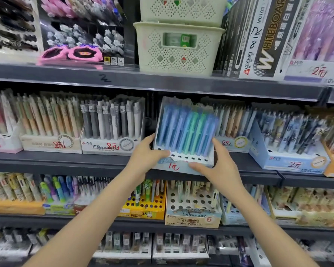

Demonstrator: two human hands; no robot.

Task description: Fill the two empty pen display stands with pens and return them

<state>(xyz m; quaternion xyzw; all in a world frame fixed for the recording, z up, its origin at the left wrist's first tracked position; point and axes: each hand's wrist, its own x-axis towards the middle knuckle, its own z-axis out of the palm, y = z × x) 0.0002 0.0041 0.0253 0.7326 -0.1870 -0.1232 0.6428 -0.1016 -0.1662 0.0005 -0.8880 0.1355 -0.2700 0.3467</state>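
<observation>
Left hand [144, 154] between stand [193, 158], grey pens [108, 120]

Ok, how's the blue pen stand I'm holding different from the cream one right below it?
The blue stand is packed with pens, only its front holes bare; the cream stand has mostly empty holes. The left hand and right hand grip the blue stand at the shelf edge; the cream stand sits untouched. Both have perforated white tops.
</observation>
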